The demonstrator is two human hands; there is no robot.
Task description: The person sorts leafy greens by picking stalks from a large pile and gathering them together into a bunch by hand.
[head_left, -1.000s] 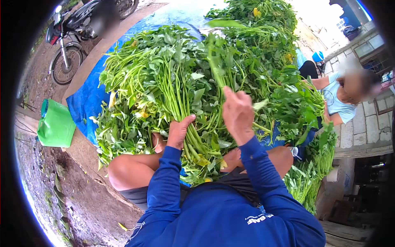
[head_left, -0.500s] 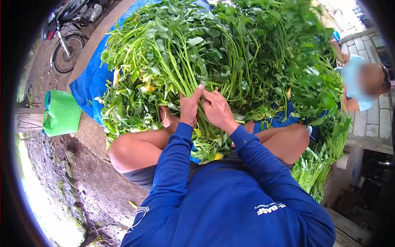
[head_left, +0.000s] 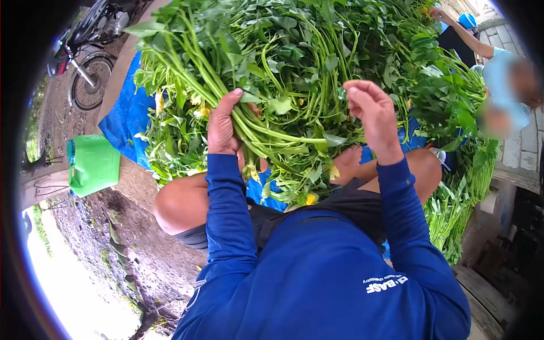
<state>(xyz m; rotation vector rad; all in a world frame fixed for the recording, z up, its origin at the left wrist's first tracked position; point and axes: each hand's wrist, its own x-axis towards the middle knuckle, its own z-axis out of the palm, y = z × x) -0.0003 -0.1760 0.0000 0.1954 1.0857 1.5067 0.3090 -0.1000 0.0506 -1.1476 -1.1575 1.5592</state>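
My left hand (head_left: 222, 126) is closed round a bunch of leafy green stems (head_left: 207, 76), thumb across the top. The stems fan up and left, and their lower ends reach past the hand toward my lap. My right hand (head_left: 372, 116) is raised to the right, apart from the bunch, its fingers curled together. Whatever is at those fingertips is too small to name. Behind both hands lies a large heap of the same leafy greens (head_left: 306, 39), with some yellow leaves in it.
A blue tarp (head_left: 123, 122) lies under the greens. At left are a green plastic container (head_left: 96, 164) and a parked motorcycle (head_left: 93, 73). Another person (head_left: 507, 90) sits at right, one hand reaching to the heap. Bundled stems (head_left: 453, 221) lie beside my right knee.
My right hand has come off the bunch and moved right. My left hand has shifted left, still holding the stems, which now tilt further left. The other person's arm has moved.
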